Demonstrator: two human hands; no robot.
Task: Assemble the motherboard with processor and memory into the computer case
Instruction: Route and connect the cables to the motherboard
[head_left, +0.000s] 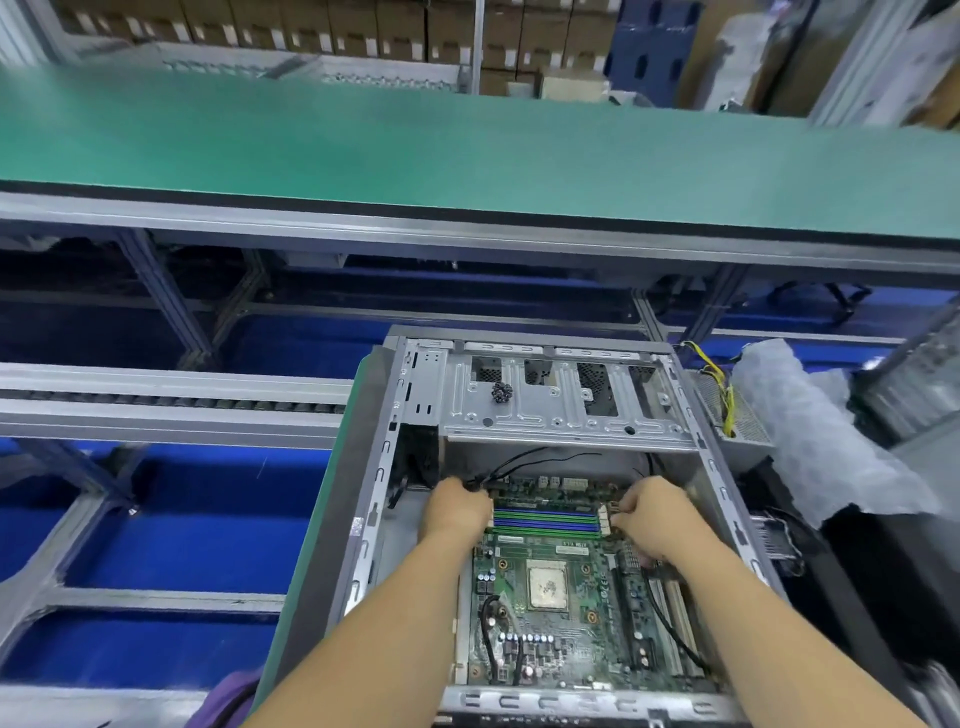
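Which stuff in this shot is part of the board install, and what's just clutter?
In the job: computer case, motherboard, processor, memory slots, left hand, right hand.

Lying about: bubble wrap, yellow cables, green bench, cardboard boxes.

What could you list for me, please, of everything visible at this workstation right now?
computer case: one, grey metal, open, centre
motherboard: one, green, lying inside the case
processor: one, silver, mid-board
memory slots: blue and green rows, far end of the board, between the hands
black cables: several, over the board
screws: small dark cluster, on the case's drive bracket
bubble wrap: one whitish bundle, right of the case
green bench: one, beyond the case
left hand: at the slots' left end
right hand: at the slots' right end
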